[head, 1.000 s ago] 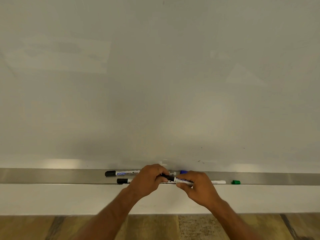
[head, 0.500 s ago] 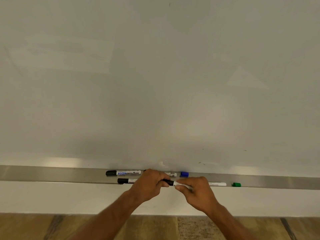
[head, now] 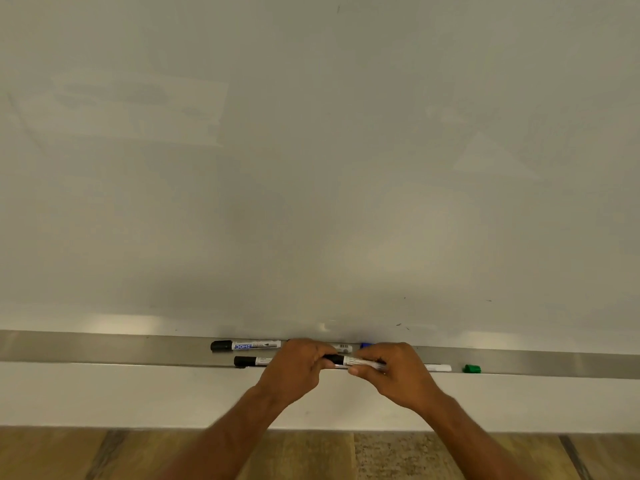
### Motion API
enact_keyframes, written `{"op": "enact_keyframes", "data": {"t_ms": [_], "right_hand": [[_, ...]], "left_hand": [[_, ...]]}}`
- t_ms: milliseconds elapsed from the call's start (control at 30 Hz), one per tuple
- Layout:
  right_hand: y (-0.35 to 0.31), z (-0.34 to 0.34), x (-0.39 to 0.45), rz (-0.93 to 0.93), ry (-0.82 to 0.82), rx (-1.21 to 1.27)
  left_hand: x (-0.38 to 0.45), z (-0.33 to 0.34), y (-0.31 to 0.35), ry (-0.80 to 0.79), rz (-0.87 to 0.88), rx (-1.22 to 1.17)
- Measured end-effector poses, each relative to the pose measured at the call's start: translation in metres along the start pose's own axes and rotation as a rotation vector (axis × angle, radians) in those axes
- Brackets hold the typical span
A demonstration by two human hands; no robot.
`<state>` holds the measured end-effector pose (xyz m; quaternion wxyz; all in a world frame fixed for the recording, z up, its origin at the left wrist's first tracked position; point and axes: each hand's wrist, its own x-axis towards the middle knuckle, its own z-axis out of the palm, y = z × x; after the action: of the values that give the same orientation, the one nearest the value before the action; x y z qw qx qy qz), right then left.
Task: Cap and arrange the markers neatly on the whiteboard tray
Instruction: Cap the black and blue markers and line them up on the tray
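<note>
Markers lie along the long brushed-metal whiteboard tray (head: 104, 348). One white-barrelled marker with a black cap (head: 349, 361) is pinched just above it, left hand (head: 294, 370) on the cap end, right hand (head: 394, 374) on the barrel. A skewed push could leave the cap loose. Counted: two black-capped markers resting, one held, parts of two more behind the hands, one loose green cap (head: 471, 368).
</note>
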<state>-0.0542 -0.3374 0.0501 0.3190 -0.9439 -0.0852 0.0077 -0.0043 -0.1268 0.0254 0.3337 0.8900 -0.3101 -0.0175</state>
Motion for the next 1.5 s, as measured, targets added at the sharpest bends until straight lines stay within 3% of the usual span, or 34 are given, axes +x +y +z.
{"op": "enact_keyframes", "data": {"t_ms": [200,300,467,667,1267,1500], "right_hand": [[0.037,-0.008,-0.009,0.118,0.154,-0.136],[0.046,-0.006,-0.009,0.08,0.198,-0.255],[0.044,0.004,0.011,0.049,-0.008,-0.468],[0.045,0.021,0.028,0.032,-0.126,-0.653],[0.059,0.018,0.036,0.164,-0.231,-0.606],[0.054,0.009,0.026,0.138,-0.089,-0.538]], "left_hand": [[-0.004,0.0,-0.026,0.003,-0.144,0.109],[-0.007,0.002,-0.036,0.01,-0.192,0.144],[-0.006,0.004,-0.039,-0.007,-0.221,0.206],[-0.006,0.008,-0.04,-0.001,-0.211,0.241],[0.011,0.022,-0.033,0.003,-0.023,0.365],[0.023,0.049,-0.009,-0.138,0.091,0.399]]}}
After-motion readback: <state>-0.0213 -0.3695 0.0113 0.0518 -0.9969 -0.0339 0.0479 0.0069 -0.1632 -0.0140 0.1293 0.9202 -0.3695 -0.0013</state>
